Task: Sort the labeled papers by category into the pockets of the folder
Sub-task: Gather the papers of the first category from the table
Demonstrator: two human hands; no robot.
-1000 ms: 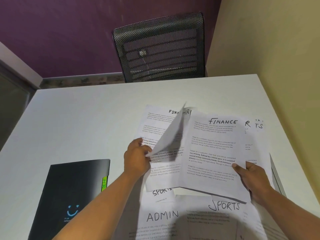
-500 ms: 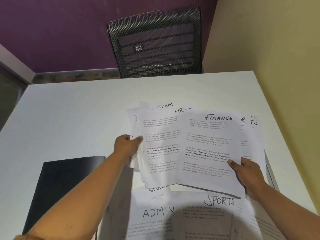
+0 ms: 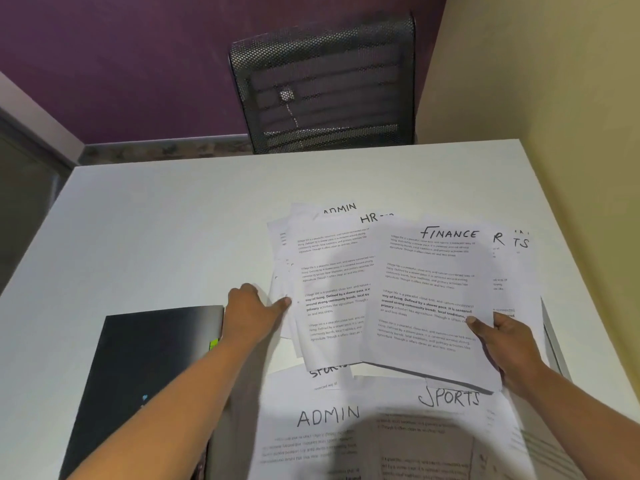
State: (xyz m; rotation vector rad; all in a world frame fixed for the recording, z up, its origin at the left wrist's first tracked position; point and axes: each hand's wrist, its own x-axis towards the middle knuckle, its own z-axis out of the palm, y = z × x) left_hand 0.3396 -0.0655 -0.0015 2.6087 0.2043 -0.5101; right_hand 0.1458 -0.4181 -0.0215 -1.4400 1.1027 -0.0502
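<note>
Above a white table [image 3: 156,220], my right hand [image 3: 512,348] pinches the FINANCE sheet [image 3: 433,289], my left hand [image 3: 251,313] the fanned sheets [image 3: 329,271], headings spread for sorting by category.

You are in a small office or work cubicle. A plain white worktop [image 3: 173,220] fills the middle of the frame, and a black mesh-backed office chair [image 3: 322,84] stands just behind its far edge at the top centre. A purple wall [image 3: 121,46] runs behind the chair, and a pale yellow wall [image 3: 554,98] closes in on the right. Printed sheets [image 3: 429,289] with handwritten headings ADMIN, HR, FINANCE and SPORTS spread over the lower right, and a black folder [image 3: 149,358] lies at the lower left, which marks this as a place for desk paperwork.
</note>
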